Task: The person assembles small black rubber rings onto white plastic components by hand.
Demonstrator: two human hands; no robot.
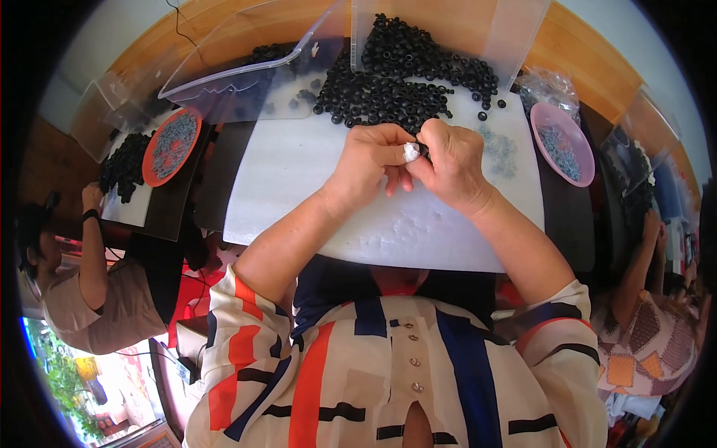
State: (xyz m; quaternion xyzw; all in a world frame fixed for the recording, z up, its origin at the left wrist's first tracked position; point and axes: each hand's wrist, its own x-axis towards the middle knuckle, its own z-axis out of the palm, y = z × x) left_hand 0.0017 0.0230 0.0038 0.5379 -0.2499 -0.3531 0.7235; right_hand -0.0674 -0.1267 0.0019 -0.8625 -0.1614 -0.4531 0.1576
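Over the middle of a white board point(291, 179), my two hands meet with the fingertips touching. A small black part point(423, 149) shows between them, mostly covered by the fingers. My left hand point(366, 160) is closed on it in a pinch, with a white wrap point(411, 152) around the thumb tip. My right hand point(454, 160) is curled round the same part from the other side. Just beyond my hands lies a heap of black ring-like parts point(396, 89). Small bluish pieces point(499, 149) are scattered on the board right of my right hand.
A pink bowl point(579, 153) of bluish pieces stands at the right, an orange bowl point(196, 142) of similar pieces at the left. Clear plastic bins point(224, 86) lie behind the board. Two people point(112, 299) work at either side; a clear bag point(549, 86) sits at back right.
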